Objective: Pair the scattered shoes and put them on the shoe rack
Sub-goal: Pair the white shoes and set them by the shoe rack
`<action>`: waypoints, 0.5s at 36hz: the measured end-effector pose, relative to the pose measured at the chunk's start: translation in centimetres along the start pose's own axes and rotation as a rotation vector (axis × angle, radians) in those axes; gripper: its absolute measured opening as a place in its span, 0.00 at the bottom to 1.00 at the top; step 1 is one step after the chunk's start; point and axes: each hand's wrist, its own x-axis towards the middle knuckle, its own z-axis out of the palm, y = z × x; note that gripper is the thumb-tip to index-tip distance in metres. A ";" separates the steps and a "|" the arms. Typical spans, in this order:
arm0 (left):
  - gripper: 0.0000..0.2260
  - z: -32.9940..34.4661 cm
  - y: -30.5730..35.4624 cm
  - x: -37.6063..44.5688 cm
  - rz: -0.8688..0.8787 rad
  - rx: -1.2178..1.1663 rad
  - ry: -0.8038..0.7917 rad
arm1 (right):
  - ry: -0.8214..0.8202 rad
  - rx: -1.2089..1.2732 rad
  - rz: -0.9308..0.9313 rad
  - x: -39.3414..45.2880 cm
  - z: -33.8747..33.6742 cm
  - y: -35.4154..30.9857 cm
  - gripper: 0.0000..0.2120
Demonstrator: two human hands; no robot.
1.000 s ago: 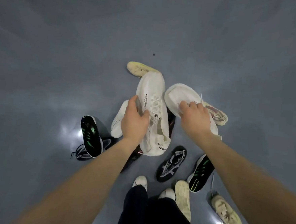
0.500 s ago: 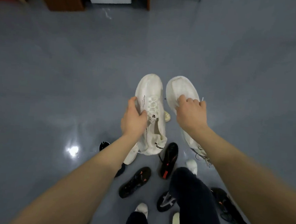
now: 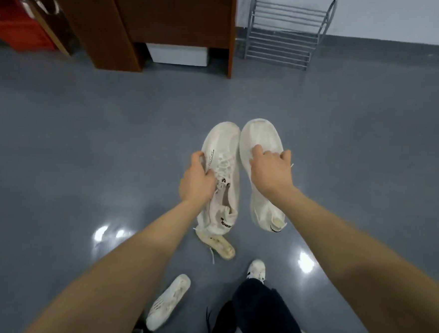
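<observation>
Home entryway: shoe rack [image 3: 285,30], cabinet [image 3: 156,19].

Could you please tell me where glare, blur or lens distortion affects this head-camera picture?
Head view: bright lamp glare spots on the glossy grey floor beside both forearms; wide-angle stretch enlarges the arms at the bottom edge and tilts the shoe rack; top-left corner smeared; white shoes in the left hand and right hand stay fairly sharp.

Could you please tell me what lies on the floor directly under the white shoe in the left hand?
A cream shoe lies beneath the white shoe that the left hand grips; its heel end is covered.
</observation>
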 end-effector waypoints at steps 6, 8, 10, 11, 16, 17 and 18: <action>0.19 1.1 8.4 8.5 0.012 -0.014 0.036 | -0.023 -0.029 -0.004 11.3 -3.3 5.5 0.07; 0.19 1.0 10.4 11.0 0.017 -0.030 0.045 | -0.019 -0.031 0.012 14.3 -4.1 6.5 0.07; 0.19 0.8 12.3 14.1 0.004 -0.042 0.066 | -0.033 -0.031 0.020 17.8 -5.0 7.1 0.07; 0.19 0.6 12.9 14.8 0.007 -0.040 0.061 | -0.034 -0.034 0.025 18.6 -5.2 7.3 0.07; 0.19 -0.5 15.8 21.5 0.050 -0.047 0.068 | -0.050 -0.031 0.007 26.1 -6.2 7.1 0.09; 0.19 -0.8 16.4 23.2 0.053 -0.055 0.068 | -0.052 -0.024 0.009 28.0 -6.5 6.8 0.09; 0.19 -1.2 16.9 25.0 0.059 -0.057 0.067 | -0.050 -0.023 0.005 29.9 -6.8 6.5 0.09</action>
